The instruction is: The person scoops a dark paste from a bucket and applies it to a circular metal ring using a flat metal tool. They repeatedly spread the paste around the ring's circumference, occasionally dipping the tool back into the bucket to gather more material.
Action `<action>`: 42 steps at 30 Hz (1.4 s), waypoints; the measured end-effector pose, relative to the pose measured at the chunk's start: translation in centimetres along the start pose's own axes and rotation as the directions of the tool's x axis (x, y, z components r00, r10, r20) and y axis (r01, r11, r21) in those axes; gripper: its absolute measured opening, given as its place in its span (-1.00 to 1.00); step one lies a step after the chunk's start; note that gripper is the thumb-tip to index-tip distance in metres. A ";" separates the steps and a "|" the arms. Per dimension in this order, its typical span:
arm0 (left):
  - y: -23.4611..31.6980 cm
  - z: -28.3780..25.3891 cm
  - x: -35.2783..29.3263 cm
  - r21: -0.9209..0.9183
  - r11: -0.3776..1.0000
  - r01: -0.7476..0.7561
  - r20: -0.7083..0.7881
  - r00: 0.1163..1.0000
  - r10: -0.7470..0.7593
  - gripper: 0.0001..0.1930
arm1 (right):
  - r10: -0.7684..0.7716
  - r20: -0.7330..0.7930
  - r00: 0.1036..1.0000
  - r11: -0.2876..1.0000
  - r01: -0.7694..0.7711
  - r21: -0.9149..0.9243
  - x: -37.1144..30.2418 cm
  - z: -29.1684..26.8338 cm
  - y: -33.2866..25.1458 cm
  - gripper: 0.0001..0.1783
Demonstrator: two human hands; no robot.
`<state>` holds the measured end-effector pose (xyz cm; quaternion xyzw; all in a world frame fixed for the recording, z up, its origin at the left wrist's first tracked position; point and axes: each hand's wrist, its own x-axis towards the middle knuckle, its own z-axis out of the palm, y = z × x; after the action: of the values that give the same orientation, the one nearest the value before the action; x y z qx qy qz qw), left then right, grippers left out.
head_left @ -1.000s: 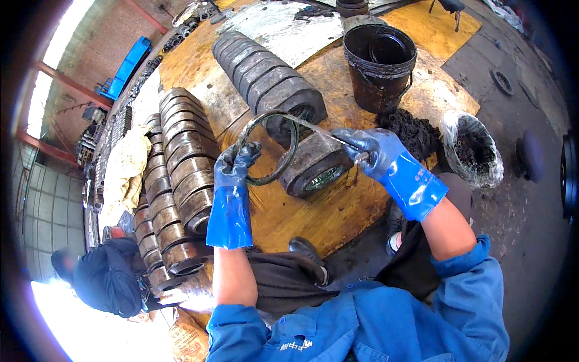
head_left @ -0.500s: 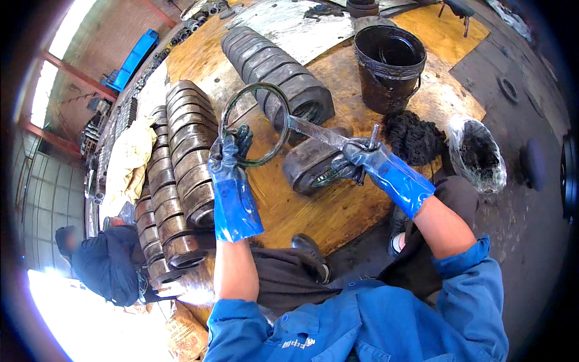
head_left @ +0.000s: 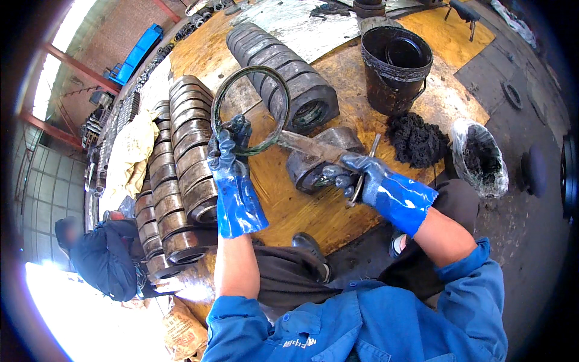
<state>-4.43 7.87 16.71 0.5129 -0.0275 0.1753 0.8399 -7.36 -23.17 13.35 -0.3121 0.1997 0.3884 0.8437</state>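
My left hand (head_left: 230, 154), in a blue rubber glove smeared dark, grips the lower left of a thin round ring (head_left: 252, 69) coated with dark grease and holds it upright. My right hand (head_left: 369, 175), gloved alike, is closed on a flat metal blade (head_left: 313, 147), whose tip meets the ring's lower right edge. A thin metal rod (head_left: 373, 148) also crosses that hand's fingers; whether it joins the blade I cannot tell. Beneath the blade lies a short, dark, thick-walled metal piece (head_left: 338, 140) on the wooden board.
Rows of dark metal rollers (head_left: 196, 151) lie to the left, with another row (head_left: 283, 72) beyond the ring. A grimy black bucket (head_left: 392, 90), a black fibrous heap (head_left: 416, 140) and a plastic-lined container (head_left: 480, 157) stand right. Another person (head_left: 108, 259) is at the far left.
The ring has moved slightly left and up. My right hand has turned and lowered a little, bringing the rod more fully into view; the blade stays against the ring's right side.
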 end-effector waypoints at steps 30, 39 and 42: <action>-1.2 1.2 -1.6 0.453 0.881 0.136 0.074 0.979 -0.189 -0.67 | -0.267 0.889 0.371 -0.911 0.205 -0.359 -3.7 1.5 -5.4 -0.58; -0.9 1.1 -1.1 0.286 0.958 0.024 0.036 0.999 -0.036 -0.68 | -0.611 0.274 0.743 0.480 0.622 -0.618 2.2 -2.5 -4.3 -0.68; -1.0 1.1 -0.8 0.204 0.977 -0.059 0.021 0.998 0.056 -0.68 | -0.340 0.004 0.940 0.841 0.306 -0.446 2.7 -2.0 -2.3 -0.72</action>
<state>-4.66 6.25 16.18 0.5967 -0.0304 0.1976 0.7772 -4.07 -24.26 11.19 -0.5382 0.0829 0.2635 0.7963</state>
